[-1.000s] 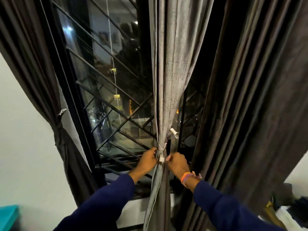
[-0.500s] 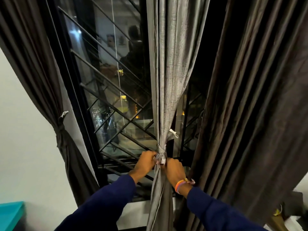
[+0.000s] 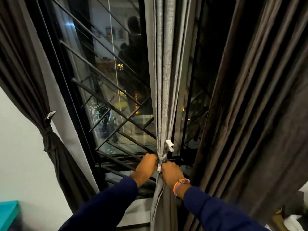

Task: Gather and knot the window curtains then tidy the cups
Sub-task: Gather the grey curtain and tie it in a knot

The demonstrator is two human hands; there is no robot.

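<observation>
A grey curtain (image 3: pixel 164 77) hangs gathered in front of the window's middle. A grey tie band (image 3: pixel 161 157) is wound round it low down, with a white-tipped end (image 3: pixel 169 145) sticking up to the right. My left hand (image 3: pixel 147 165) grips the band's left side. My right hand (image 3: pixel 171 173), with coloured bracelets at the wrist, pinches a white-tipped end just below the wrap. A dark brown curtain (image 3: pixel 28 77) at the left is tied with a knot (image 3: pixel 47 131). No cups are in view.
A large dark brown curtain (image 3: pixel 253 105) hangs loose at the right, close to my right arm. Black diagonal window bars (image 3: pixel 103 75) stand behind the glass. A teal surface (image 3: pixel 7 212) shows at the bottom left, and some clutter at the bottom right corner.
Both hands have drawn closer together at the tie band on the grey curtain, my right hand shifting left. The view has tilted slightly.
</observation>
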